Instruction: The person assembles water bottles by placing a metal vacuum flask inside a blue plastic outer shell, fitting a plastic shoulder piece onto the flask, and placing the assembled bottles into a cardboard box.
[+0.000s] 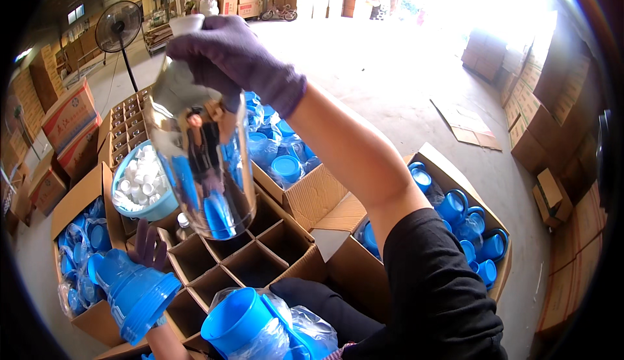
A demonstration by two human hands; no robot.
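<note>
1. Right hand (227, 58), purple glove, grips the neck of a shiny flask (198, 158), held up near the camera over the divider box (250, 256). White cap (186, 23) sticks out above the fingers; the hand hides the neck.
2. Flask surface mirrors blue and brown, so its real colour is hard to tell.
3. Left hand (148, 246), also gloved, is low left with fingers up behind a stack of blue cups (135, 292). The stack covers the palm; it seems to hold the stack, grip not clear.
4. Blue bowl (140, 184) of small white caps sits left, partly behind the flask.
5. A small bottle top (184, 220) shows in one cell, mostly hidden.
6. Bagged blue cup (237, 324) near bottom, wrap blurs it.
7. Boxes of blue cups right (471, 227) and far (283, 158), partly covered by the arm.
8. Fan (118, 27) far left; lens rim cuts off the corners.
</note>
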